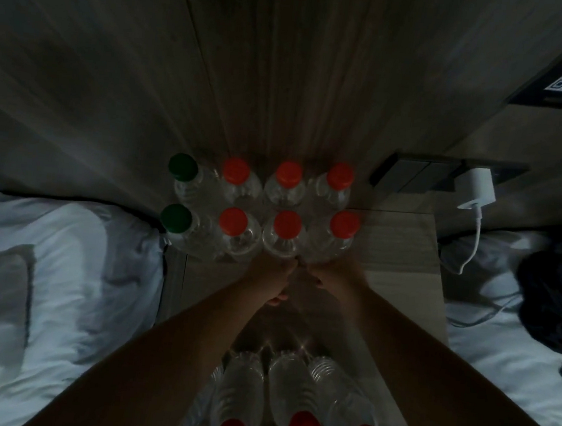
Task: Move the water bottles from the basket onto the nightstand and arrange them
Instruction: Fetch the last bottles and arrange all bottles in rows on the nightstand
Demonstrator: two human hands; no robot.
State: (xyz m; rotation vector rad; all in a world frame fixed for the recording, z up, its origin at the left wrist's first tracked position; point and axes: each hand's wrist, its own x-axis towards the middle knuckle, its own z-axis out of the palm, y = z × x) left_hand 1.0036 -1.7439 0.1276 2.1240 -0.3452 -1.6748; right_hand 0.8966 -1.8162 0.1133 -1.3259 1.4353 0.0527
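Dim room; pale wood-grain nightstand (403, 245) w/ white beds either side, white charger (476, 188) above. Clear plastic bottles (286, 237) on it. Left hand (273, 274), right hand (330, 276) at front row; grip state can't tell. No legible labels.

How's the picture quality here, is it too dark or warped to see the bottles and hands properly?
Head view: very dim overall, though the red caps and green caps read clearly; wide-angle distortion bends the wall and stretches the forearms; the left hand and right hand are shadowed and soft against the nightstand.
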